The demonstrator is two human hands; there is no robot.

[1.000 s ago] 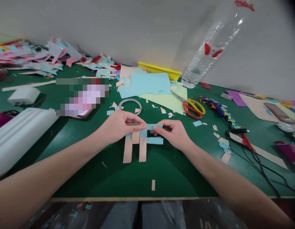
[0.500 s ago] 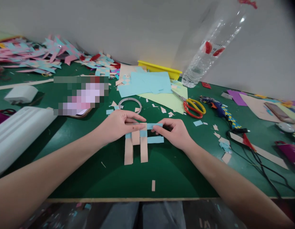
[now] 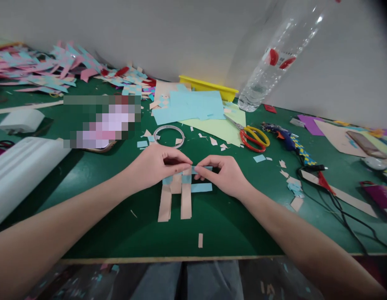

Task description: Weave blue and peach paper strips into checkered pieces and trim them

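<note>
Both hands hold a small piece of woven paper strips [image 3: 186, 196], in peach and light blue, above the green table. My left hand [image 3: 156, 166] pinches its upper edge between thumb and fingers. Close beside it, my right hand [image 3: 223, 173] pinches a blue paper strip [image 3: 207, 168] that sticks out to the right of the weave. A second blue strip [image 3: 202, 188] juts out below, free of the fingers. Two peach strip ends hang towards me. The fingertips partly cover the top of the weave.
Beyond my hands lie a roll of tape [image 3: 169, 136], scissors [image 3: 254, 138] and blue paper sheets [image 3: 196, 104]. A phone [image 3: 106, 129] and white charger [image 3: 21, 121] are on the left. A clear bottle [image 3: 268, 62] leans by the wall. Cables [image 3: 337, 208] run along the right; paper scraps lie scattered.
My right hand has moved left along the blue strip, its fingertips now near my left hand's. The weave has tilted slightly, its peach ends shifting left and towards me.
</note>
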